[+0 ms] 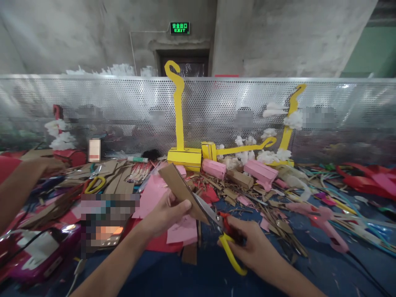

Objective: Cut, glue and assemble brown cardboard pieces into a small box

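Note:
My left hand [171,208] is closed on a strip of brown cardboard [178,186], thumb on its near face, the strip slanting down to the right. In my right hand [247,239] is a pair of scissors [229,251] with one yellow and one red handle. Their blades [206,207] lie along the right edge of the cardboard, near its lower end; whether they touch or cut it I cannot tell. Pink paper [182,232] and red paper lie beneath my left hand. Cardboard scraps [230,196] are strewn beyond the scissors.
Yellow hook-topped cardboard pieces [179,119] stand against a perforated metal screen [130,111]. A pink glue gun [324,222] with a black cord lies right. Another person's arm [21,185] reaches in from the left, near yellow-handled scissors [95,185] and a purple power strip [46,255].

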Demonstrator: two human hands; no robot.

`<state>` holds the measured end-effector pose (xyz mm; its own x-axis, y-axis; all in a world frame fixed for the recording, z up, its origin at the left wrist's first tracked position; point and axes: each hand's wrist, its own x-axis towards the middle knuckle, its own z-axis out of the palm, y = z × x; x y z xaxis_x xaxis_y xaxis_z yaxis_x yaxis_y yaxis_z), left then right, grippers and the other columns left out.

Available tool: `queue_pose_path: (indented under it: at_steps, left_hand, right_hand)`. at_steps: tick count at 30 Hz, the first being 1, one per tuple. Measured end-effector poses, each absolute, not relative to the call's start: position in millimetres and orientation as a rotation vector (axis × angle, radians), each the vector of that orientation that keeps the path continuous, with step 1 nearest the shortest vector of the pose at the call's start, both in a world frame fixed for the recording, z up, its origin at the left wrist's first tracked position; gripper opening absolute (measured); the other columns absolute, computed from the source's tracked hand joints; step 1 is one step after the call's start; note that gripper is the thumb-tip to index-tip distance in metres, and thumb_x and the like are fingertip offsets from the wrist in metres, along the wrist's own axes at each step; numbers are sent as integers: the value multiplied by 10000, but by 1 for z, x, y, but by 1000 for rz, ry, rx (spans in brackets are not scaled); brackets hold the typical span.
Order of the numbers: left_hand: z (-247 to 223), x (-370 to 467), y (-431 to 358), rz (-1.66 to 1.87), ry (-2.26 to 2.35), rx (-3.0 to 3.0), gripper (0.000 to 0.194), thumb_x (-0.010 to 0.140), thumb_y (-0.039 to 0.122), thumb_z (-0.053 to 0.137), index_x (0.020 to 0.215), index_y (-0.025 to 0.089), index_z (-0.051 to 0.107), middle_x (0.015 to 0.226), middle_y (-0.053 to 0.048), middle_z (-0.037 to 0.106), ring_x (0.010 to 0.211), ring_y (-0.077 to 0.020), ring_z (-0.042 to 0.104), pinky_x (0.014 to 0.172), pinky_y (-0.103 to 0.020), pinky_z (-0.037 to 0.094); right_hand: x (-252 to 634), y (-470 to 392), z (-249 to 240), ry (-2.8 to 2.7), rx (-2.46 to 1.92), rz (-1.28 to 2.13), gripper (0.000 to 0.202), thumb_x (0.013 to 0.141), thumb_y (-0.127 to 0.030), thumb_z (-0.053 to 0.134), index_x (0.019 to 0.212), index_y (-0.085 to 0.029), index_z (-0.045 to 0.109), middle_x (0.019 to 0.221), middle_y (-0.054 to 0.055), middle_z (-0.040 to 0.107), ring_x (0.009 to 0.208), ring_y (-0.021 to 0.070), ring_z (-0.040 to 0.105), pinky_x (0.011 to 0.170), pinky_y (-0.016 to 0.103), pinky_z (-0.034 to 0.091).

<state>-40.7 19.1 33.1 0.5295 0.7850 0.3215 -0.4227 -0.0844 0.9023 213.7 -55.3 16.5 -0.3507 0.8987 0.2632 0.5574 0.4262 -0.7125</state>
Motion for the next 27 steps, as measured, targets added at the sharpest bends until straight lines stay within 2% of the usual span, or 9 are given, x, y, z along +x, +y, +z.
queue_pose_path:
  at_steps: [4, 7, 8, 10, 13, 17, 21, 27]
  left_hand:
    - [34, -41, 19, 1050, 390, 1290, 286, 839, 332, 789, 1045, 168, 676, 929, -69, 751, 809, -174, 708, 667, -233, 518]
    - [34, -41, 19, 1069, 421, 1273, 334, 811, 345, 813, 1056, 154, 693, 998, -93, 747, 786, -167, 692, 617, -218, 498]
    - [33, -41, 19, 1068, 421, 1274, 340, 817, 349, 807, 1071, 152, 694, 993, -92, 747, 734, -144, 676, 576, -199, 475]
    - [33, -41, 19, 1056, 414, 1278, 343, 834, 348, 792, 1097, 152, 691, 972, -86, 747, 661, -111, 647, 516, -173, 430]
    - [33, -41, 19, 1062, 391, 1278, 323, 837, 321, 792, 1101, 166, 691, 965, -77, 748, 756, -148, 685, 606, -202, 490]
    - [35, -40, 17, 1073, 374, 1294, 305, 840, 313, 787, 1098, 184, 690, 984, -75, 751, 865, -190, 705, 769, -282, 542]
    - [34, -41, 18, 1039, 443, 1346, 310, 841, 333, 783, 1082, 158, 700, 1010, -110, 757, 869, -209, 709, 771, -304, 547]
    - [32, -42, 18, 1024, 490, 1380, 365, 820, 385, 797, 1075, 136, 720, 901, -99, 774, 847, -233, 729, 746, -310, 561]
  right_hand:
    - [213, -54, 15, -1996, -1222, 644, 279, 878, -299, 659, 731, -211, 439, 675, -65, 406, 627, 118, 325, 548, 240, 266]
    - [211, -55, 16, -1956, -1234, 597, 228, 861, -282, 677, 794, -215, 470, 748, -42, 485, 663, 133, 398, 587, 234, 347]
    - [211, -56, 16, -1953, -1235, 594, 199, 847, -271, 690, 858, -213, 501, 808, -26, 527, 705, 144, 444, 630, 237, 387]
    - [211, -58, 18, -1963, -1218, 605, 285, 822, -258, 719, 1030, -213, 530, 980, 15, 588, 855, 182, 529, 769, 261, 448]
    - [210, -62, 23, -1984, -1179, 623, 370, 808, -261, 736, 1112, -218, 529, 1101, 41, 600, 995, 218, 557, 888, 290, 454]
    - [207, -65, 28, -2024, -1155, 594, 196, 847, -234, 676, 999, -219, 553, 942, 4, 598, 829, 175, 532, 745, 251, 451]
    - [208, -66, 27, -2070, -1169, 563, 118, 863, -234, 649, 891, -212, 537, 814, -20, 548, 704, 147, 448, 615, 241, 385]
    - [211, -63, 19, -2053, -1188, 627, 128, 860, -245, 656, 861, -202, 536, 752, -31, 546, 667, 135, 443, 564, 237, 333]
